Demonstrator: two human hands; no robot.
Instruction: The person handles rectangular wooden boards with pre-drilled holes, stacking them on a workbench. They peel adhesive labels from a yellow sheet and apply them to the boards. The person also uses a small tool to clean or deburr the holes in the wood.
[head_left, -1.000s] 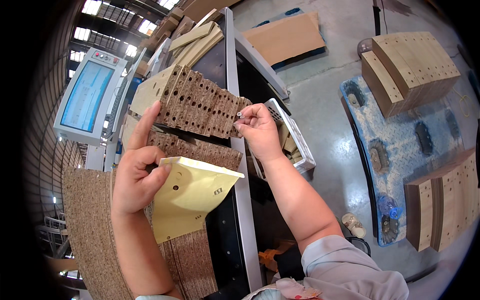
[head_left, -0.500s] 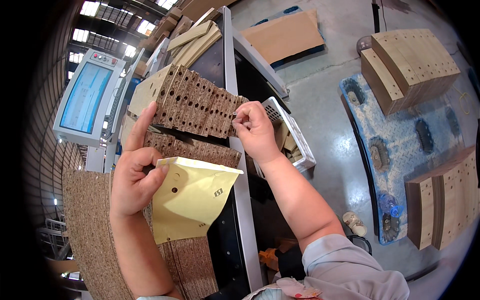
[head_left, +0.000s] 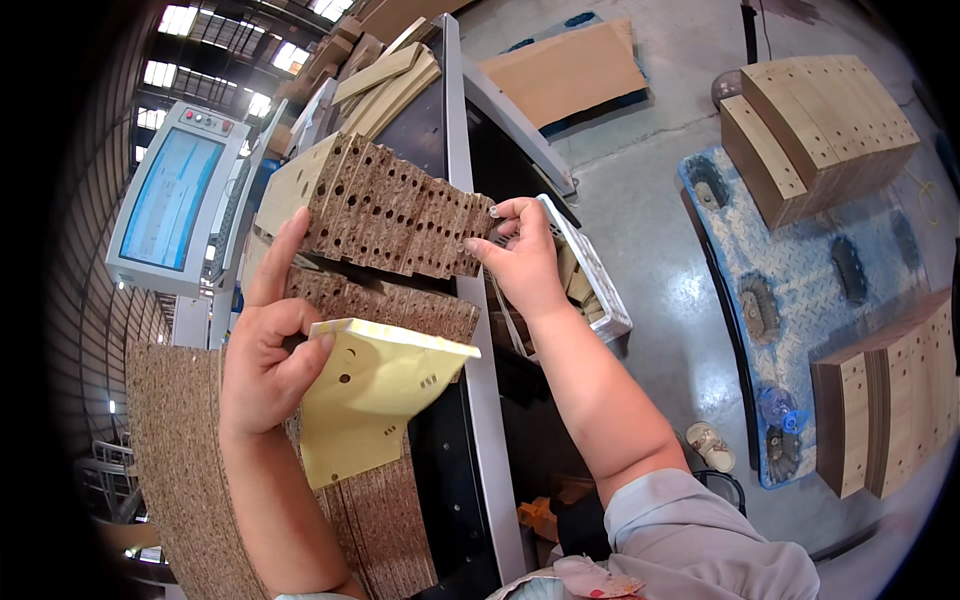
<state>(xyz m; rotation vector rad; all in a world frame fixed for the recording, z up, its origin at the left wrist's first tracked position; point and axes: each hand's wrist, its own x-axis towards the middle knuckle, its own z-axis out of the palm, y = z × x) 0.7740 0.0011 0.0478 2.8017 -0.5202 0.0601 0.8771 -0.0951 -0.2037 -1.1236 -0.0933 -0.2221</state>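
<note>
My left hand [head_left: 268, 365] pinches a yellow paper sheet [head_left: 375, 400] between thumb and curled fingers. The sheet hangs down, bent, with a pale folded upper edge, small dark marks and a round dark spot. Its index finger stretches up against the left end of a row of drilled particleboard panels [head_left: 390, 205], packed together with rough, holed edges facing me. At the row's right end my right hand [head_left: 525, 265] has its thumb on the panel edges and its index fingertip at the far corner, the end panel between them. Its other fingers are curled and partly hidden.
A second particleboard row [head_left: 400, 312] lies just below the first. A control screen [head_left: 175, 195] stands at left. Beyond the grey machine rail [head_left: 484, 430] is a white crate [head_left: 600, 290] of offcuts. Drilled panel stacks [head_left: 830, 120] sit on a blue pallet [head_left: 800, 275] at right.
My right thumb and index finger have spread from a pinch to either side of the end panel. The yellow sheet has swung and curled slightly; my left hand has hardly moved.
</note>
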